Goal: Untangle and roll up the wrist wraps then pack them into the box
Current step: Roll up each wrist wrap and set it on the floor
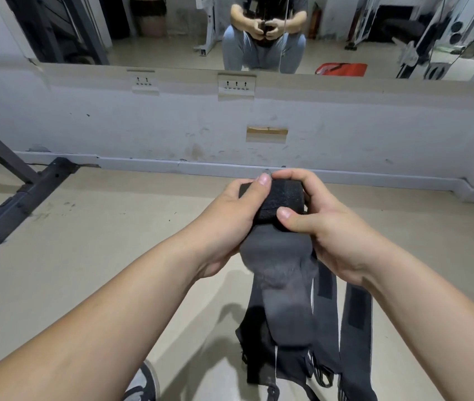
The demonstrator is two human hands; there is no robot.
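Both the left hand [234, 208] and the right hand [321, 215] grip the rolled wrist wrap [280, 202], its roll axis running hand to hand. Its unrolled tail [280, 273] hangs straight down toward the person, over more straps [354, 328] on the floor.

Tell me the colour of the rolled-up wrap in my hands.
The roll is black, clearest in the head view.

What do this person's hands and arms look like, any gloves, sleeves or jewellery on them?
Nothing is worn on them. The left hand and right hand have no gloves, rings, watch or wristbands, and no sleeve shows anywhere up to the frame's edge. The fingernails that show are short and unpainted.
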